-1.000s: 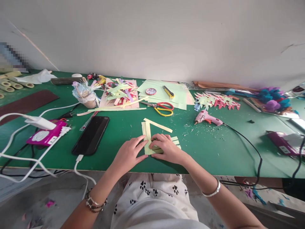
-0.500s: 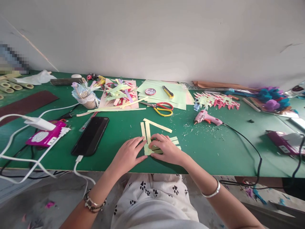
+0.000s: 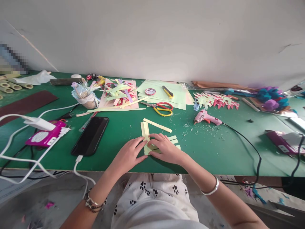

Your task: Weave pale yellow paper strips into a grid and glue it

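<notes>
Several pale yellow paper strips lie crossed on the green table near its front edge. My left hand rests on their left side, fingers stretched out and pressing the strips down. My right hand lies over the strips from the right, its fingers curled and pinching one strip where the two sets cross. One loose strip lies just behind the hands.
A black phone on a white cable lies to the left, beside a pink power strip. Behind are scissors, a pink glue gun with its cord, green sheets, a tape roll, a yellow cutter and paper scraps.
Both hands stay on the crossed strips with small finger shifts. The upright strips have closed together slightly and the right fingers have crept a little to the left.
</notes>
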A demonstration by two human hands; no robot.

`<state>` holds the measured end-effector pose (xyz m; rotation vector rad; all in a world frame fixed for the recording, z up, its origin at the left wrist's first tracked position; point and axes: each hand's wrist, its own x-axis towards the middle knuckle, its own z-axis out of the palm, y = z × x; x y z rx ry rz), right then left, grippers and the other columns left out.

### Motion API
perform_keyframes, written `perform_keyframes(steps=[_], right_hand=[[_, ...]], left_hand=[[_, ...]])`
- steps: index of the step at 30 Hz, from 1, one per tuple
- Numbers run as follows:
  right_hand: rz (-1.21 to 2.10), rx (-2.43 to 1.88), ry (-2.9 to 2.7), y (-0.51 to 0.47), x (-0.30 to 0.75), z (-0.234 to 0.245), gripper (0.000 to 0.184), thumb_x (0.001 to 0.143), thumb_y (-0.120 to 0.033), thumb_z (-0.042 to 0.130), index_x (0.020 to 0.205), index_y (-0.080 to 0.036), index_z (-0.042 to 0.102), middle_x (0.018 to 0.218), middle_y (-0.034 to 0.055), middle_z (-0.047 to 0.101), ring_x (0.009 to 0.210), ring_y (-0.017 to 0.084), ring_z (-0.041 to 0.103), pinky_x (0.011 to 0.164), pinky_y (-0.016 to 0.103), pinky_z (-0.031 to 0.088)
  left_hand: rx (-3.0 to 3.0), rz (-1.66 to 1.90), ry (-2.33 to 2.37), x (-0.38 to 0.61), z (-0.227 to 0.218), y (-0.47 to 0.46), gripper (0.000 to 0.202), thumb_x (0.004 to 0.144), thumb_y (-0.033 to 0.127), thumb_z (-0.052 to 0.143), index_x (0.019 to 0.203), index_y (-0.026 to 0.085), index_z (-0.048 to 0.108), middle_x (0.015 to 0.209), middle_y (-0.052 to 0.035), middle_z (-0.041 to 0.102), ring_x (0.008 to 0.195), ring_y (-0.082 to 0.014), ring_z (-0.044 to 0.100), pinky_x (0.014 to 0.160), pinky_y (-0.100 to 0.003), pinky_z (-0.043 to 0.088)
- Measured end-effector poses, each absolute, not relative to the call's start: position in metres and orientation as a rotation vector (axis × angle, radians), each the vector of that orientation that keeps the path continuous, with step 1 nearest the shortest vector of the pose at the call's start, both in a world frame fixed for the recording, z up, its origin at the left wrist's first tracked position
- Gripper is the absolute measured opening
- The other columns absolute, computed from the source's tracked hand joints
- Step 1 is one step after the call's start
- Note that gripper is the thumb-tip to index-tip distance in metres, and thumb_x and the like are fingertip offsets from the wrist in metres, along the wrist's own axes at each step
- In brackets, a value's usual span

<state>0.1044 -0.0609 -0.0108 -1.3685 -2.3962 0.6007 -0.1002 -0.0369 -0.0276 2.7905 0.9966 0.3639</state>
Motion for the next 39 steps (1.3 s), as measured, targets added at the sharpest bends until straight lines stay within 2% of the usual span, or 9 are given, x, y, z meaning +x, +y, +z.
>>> perform_keyframes(steps=[8, 16, 21, 30, 33, 39], right_hand=[[0.574, -1.394, -2.378, -0.048, 0.108, -0.015, 0.02, 0.088, -0.03, 0.045, 0.101, -0.019, 0.055, 0.12, 0.0091, 0.05, 0.104, 0.022, 0.046, 0.087, 0.041, 0.041], [0.584, -1.38, -2.373, -0.045, 0.112, -0.018, 0.022, 0.09, -0.027, 0.04, 0.105, -0.021, 0.055, 0.126, 0.0084, 0.047, 0.109, 0.022, 0.045, 0.088, 0.041, 0.041], [0.507, -1.437, -2.36, -0.031, 0.114, -0.021, 0.031, 0.091, -0.022, 0.033, 0.113, -0.015, 0.054, 0.126, 0.0121, 0.049, 0.115, 0.024, 0.041, 0.095, 0.044, 0.037], [0.575, -1.378, -2.373, -0.013, 0.115, -0.027, 0.033, 0.09, -0.018, 0.031, 0.11, -0.018, 0.058, 0.125, 0.0069, 0.052, 0.109, 0.022, 0.046, 0.091, 0.042, 0.038], [0.584, -1.427, -2.366, -0.015, 0.116, -0.022, 0.031, 0.089, -0.019, 0.035, 0.111, -0.019, 0.057, 0.125, 0.007, 0.051, 0.108, 0.022, 0.045, 0.09, 0.042, 0.038], [0.651, -1.389, -2.428, -0.031, 0.124, -0.008, 0.035, 0.076, -0.034, 0.059, 0.109, -0.024, 0.053, 0.126, 0.0084, 0.047, 0.111, 0.026, 0.041, 0.091, 0.046, 0.033]], left_hand=[[2.817, 0.293, 0.982, -0.1, -0.026, -0.033, 0.05, 0.087, 0.041, 0.047, 0.132, 0.021, 0.039, 0.128, -0.0118, 0.047, 0.115, -0.0269, 0.047, 0.093, -0.042, 0.043], [2.845, 0.25, 0.96, -0.1, -0.022, -0.028, 0.049, 0.084, 0.041, 0.051, 0.13, 0.028, 0.04, 0.124, -0.0091, 0.048, 0.111, -0.0262, 0.048, 0.09, -0.043, 0.045], [2.834, 0.245, 0.982, -0.1, -0.022, -0.029, 0.047, 0.084, 0.04, 0.052, 0.128, 0.024, 0.044, 0.127, -0.0096, 0.046, 0.112, -0.0263, 0.047, 0.091, -0.043, 0.044], [2.808, 0.248, 0.962, -0.101, -0.023, -0.027, 0.047, 0.084, 0.04, 0.052, 0.127, 0.024, 0.044, 0.13, -0.0089, 0.045, 0.115, -0.0267, 0.045, 0.094, -0.044, 0.042], [2.795, 0.258, 0.964, -0.101, -0.023, -0.028, 0.048, 0.084, 0.04, 0.052, 0.128, 0.024, 0.043, 0.13, -0.0087, 0.045, 0.115, -0.0267, 0.046, 0.093, -0.044, 0.042], [2.769, 0.294, 1.001, -0.1, -0.024, -0.031, 0.048, 0.085, 0.04, 0.05, 0.129, 0.024, 0.04, 0.125, -0.0104, 0.045, 0.11, -0.0268, 0.048, 0.088, -0.042, 0.045]])
